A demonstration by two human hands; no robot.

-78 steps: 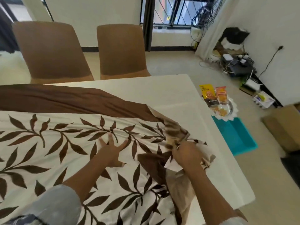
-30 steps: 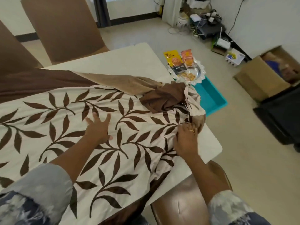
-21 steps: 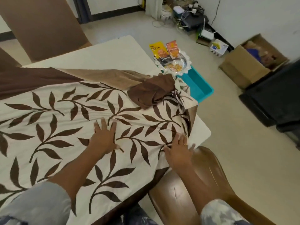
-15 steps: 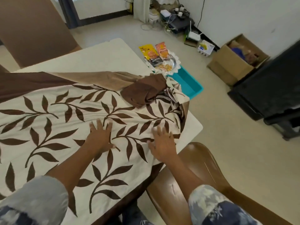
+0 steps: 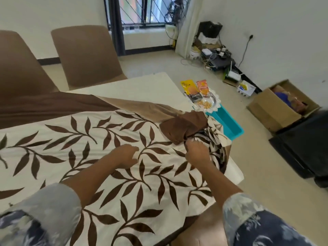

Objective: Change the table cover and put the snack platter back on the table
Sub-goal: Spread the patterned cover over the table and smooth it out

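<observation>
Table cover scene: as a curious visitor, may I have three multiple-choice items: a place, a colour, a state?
1. Where is the snack platter? A on the table; B on the teal tray; C on a chair.
2. The leaves on the table cover are: A brown; B green; C blue.
3. The cover's corner by the right hand is: A flat; B rolled; C bunched.
Answers: B, it rests on the tray; A, brown on cream; C, folds pile there.
</observation>
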